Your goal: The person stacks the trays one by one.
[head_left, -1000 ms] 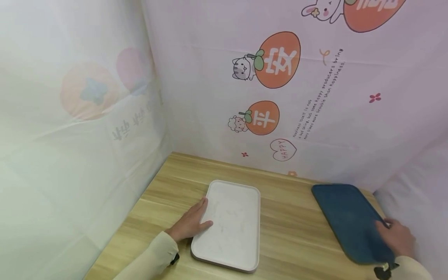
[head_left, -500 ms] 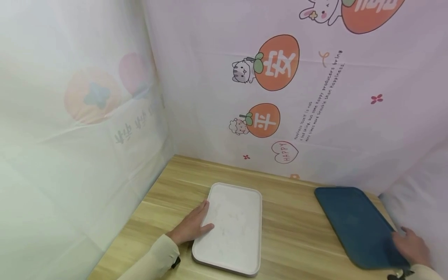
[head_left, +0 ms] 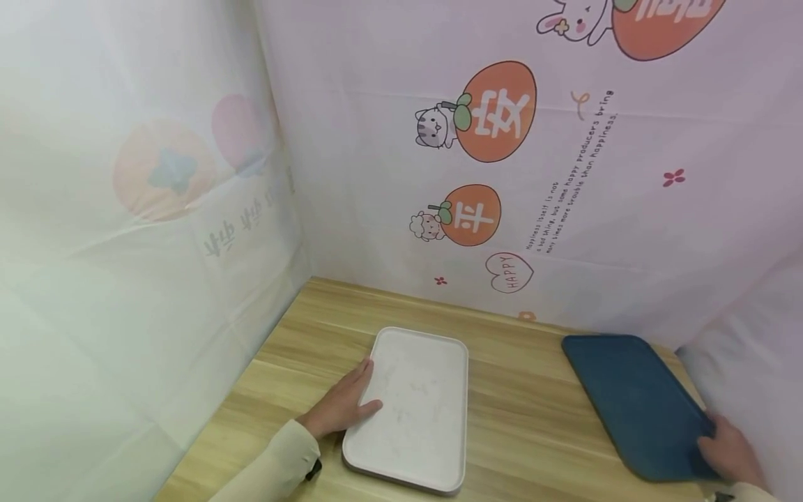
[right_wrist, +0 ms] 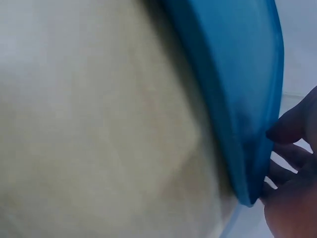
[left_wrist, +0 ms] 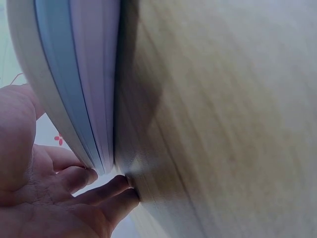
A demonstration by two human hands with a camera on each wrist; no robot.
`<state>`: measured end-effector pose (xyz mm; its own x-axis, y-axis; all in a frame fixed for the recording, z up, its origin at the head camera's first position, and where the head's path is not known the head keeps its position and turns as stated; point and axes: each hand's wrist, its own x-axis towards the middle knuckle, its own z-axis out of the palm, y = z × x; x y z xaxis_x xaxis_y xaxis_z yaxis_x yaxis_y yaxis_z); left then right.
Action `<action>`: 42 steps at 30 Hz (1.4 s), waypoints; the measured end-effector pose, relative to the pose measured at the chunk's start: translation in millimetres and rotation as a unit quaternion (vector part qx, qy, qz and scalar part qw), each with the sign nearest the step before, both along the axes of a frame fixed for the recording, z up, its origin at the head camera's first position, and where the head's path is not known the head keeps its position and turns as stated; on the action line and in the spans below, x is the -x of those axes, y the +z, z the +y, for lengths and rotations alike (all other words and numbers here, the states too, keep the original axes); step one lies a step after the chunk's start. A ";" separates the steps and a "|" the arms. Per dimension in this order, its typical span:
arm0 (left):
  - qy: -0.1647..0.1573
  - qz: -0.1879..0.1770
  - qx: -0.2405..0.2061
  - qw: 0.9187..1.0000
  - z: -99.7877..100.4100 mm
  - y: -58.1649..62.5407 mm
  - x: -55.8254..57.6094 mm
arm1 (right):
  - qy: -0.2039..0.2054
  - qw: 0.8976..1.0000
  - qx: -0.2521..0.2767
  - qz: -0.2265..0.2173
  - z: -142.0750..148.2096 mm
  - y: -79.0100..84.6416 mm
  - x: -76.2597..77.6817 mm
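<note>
A white rectangular tray point(head_left: 417, 411) tops a stack lying mid-table; the left wrist view shows a blue tray point(left_wrist: 59, 44) and a lilac tray point(left_wrist: 96, 59) beneath it. My left hand point(head_left: 339, 408) rests along the stack's left side, thumb over the top rim and fingers extended along the edge. To the right lies a dark blue tray point(head_left: 636, 404). Near its front right corner, my right hand point(head_left: 730, 450) grips the rim, thumb on the upper face and fingers at the outer edge, as the right wrist view shows.
The wood-grain table point(head_left: 521, 418) runs back to a printed white cloth wall point(head_left: 376, 139). Another cloth point(head_left: 125, 314) hangs along the left edge. On the right, a cloth point(head_left: 759, 369) hangs close beside the dark blue tray and my right hand.
My right hand has slid along the dark blue tray's right edge toward its near corner, and its thumb now lies over the rim. The left hand and stack have stayed in place.
</note>
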<state>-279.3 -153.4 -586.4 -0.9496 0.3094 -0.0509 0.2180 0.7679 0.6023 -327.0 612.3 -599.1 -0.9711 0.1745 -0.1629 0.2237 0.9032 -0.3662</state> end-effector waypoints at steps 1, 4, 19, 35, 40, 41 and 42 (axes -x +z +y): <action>0.000 0.000 -0.002 1.000 -0.2 0.3 -0.1 | 0.014 1.000 0.000 0.015 0.5 -2.8 -1.4; 0.003 -0.003 -0.011 1.000 -0.6 2.1 -0.4 | 0.034 0.998 -0.002 0.056 -0.9 -11.1 -4.1; 0.009 -0.006 -0.002 1.000 -0.2 0.3 -0.9 | 0.018 0.996 -0.004 0.086 -28.8 -17.3 -14.2; 0.006 -0.001 -0.018 1.000 -0.4 2.5 -3.0 | 0.022 0.992 -0.018 0.125 -63.5 -25.9 -32.5; 0.000 0.012 -0.012 1.000 -1.5 -2.2 -0.8 | 0.018 0.993 -0.011 0.120 -82.6 -22.4 -38.4; 0.002 0.012 -0.014 1.000 -1.5 -2.8 -0.2 | 0.017 0.993 -0.009 0.114 -86.2 -21.0 -39.4; 0.004 0.010 -0.013 1.000 -1.5 -3.1 0.2 | 0.013 0.994 -0.004 0.106 -89.5 -19.4 -40.4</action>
